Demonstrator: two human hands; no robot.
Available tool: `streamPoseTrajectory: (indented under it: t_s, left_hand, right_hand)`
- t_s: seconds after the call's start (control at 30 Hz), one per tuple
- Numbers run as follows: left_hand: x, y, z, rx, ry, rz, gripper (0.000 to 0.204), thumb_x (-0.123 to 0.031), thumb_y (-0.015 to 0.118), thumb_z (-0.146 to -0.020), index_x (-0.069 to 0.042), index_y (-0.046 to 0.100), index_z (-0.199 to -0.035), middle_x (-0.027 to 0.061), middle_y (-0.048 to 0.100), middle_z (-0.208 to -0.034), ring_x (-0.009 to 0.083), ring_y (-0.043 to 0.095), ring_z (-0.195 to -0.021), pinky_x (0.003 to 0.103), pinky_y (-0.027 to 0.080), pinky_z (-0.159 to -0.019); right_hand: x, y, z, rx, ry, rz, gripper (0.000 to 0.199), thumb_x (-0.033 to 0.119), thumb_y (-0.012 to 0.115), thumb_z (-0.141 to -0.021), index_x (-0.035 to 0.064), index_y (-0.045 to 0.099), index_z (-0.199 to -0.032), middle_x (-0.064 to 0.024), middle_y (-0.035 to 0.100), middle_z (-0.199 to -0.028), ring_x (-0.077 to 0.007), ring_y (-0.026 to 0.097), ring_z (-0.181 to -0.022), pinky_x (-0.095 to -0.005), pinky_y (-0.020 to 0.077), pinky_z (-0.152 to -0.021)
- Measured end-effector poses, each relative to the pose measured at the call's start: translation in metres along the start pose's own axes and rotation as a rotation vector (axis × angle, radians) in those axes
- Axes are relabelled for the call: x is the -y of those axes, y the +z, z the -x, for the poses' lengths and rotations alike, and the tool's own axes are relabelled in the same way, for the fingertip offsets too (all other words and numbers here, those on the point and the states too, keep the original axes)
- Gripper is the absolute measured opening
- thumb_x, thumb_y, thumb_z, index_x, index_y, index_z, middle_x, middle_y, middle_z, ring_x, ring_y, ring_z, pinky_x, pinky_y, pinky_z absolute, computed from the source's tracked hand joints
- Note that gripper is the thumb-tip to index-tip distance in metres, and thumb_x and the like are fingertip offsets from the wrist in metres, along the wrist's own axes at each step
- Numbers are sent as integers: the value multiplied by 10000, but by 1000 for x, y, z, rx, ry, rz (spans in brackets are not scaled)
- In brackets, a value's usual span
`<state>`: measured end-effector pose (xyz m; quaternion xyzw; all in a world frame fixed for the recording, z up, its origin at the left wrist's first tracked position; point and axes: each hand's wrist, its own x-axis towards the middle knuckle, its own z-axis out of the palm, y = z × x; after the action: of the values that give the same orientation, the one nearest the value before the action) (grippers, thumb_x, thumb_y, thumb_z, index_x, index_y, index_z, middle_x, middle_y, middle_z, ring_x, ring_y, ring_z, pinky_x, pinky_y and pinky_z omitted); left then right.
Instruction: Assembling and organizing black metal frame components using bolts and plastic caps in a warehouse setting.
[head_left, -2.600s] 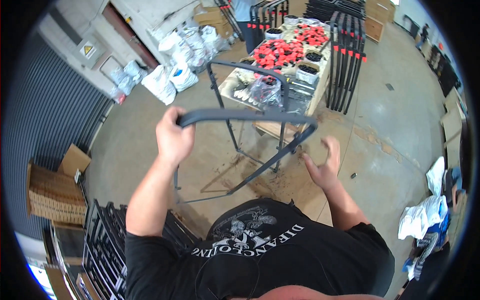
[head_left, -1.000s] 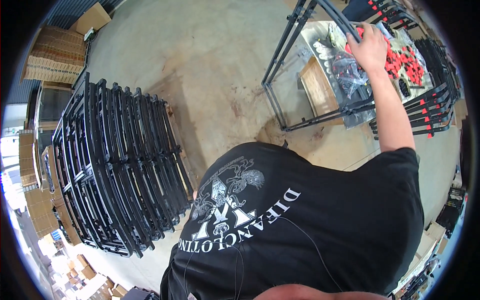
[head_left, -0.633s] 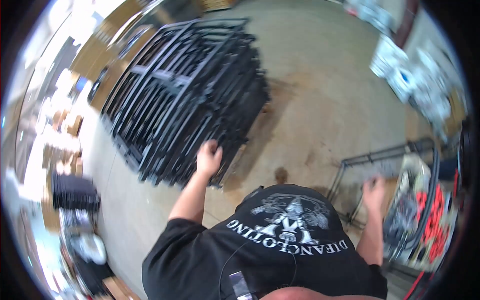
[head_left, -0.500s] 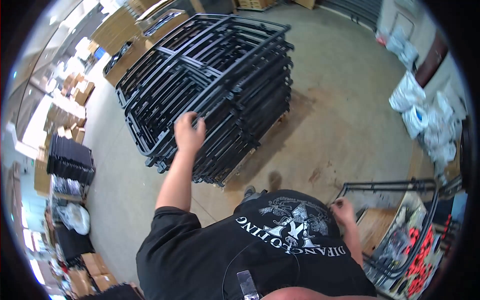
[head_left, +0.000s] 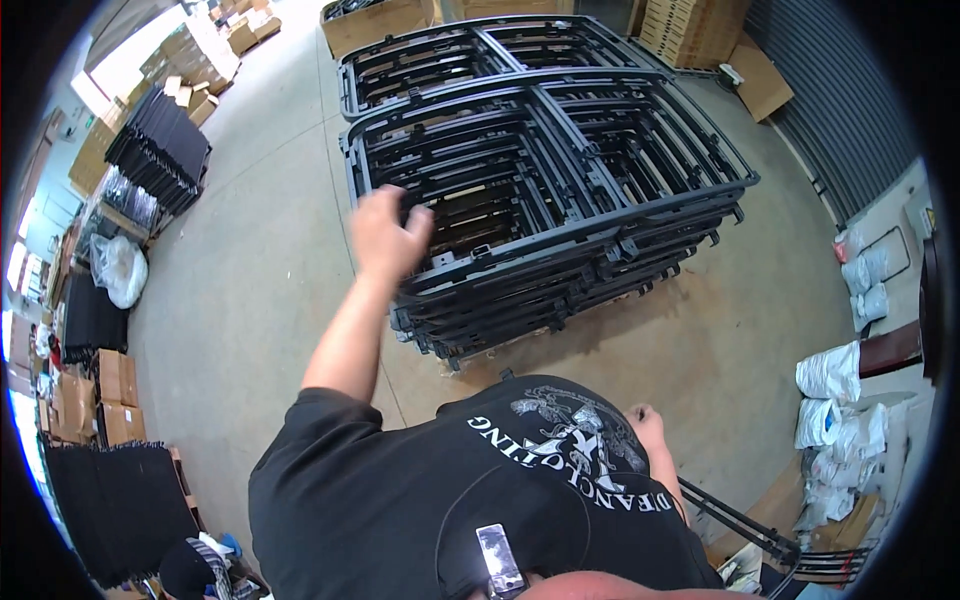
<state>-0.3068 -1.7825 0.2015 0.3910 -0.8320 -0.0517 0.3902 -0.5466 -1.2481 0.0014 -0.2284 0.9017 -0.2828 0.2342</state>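
Note:
A stack of black metal frames, with rounded corners and crossbars, stands in front of me. My left hand is over the near left corner of this stack, its thumb apart from its bent fingers. It looks open, and whether it touches the top frame cannot be told. Close to the right side of my black shirt, my right hand has its fingers curled in. A dark spot shows at those fingers, too small to name. Below the right forearm, black tubes stretch toward the lower right.
A second frame stack adjoins the first at the back. White sacks line the right wall. Dark stacked panels, cartons and a clear plastic bundle sit along the left. Someone's head shows at the lower left.
My view has turned left, so the frame stack sits further right and the black tubes lower. My left hand has passed from the stack's near side to its left corner.

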Motion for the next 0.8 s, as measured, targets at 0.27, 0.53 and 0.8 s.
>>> streamPoseTrajectory:
  t_s: [0.27, 0.53, 0.8]
  left_hand:
    - [152, 33, -42, 392, -973, 653, 320, -311, 715, -886, 7, 676, -889, 33, 612, -733, 146, 522, -616, 327, 404, -576]
    - [12, -76, -58, 224, -1031, 1635, 305, -233, 613, -961, -134, 450, -724, -10, 406, -591, 130, 416, -504, 275, 380, -482]
    - [-212, -92, 64, 264, -663, 1631, 163, -178, 652, -975, -73, 551, -901, 14, 560, -739, 125, 544, -653, 274, 457, -583]
  right_hand:
    - [94, 5, -95, 176, -138, -109, 283, 266, 719, -872, -4, 693, -954, -110, 722, -811, -209, 678, -749, -359, 536, -705]
    - [203, -71, -54, 484, -101, -1037, 372, 302, 616, -1023, 23, 549, -1261, -126, 660, -1105, -227, 678, -970, -363, 559, -840]
    - [246, -140, 11, 269, -30, -1777, 568, 535, 610, -974, 24, 564, -1217, -155, 647, -1055, -272, 671, -977, -503, 564, -875]
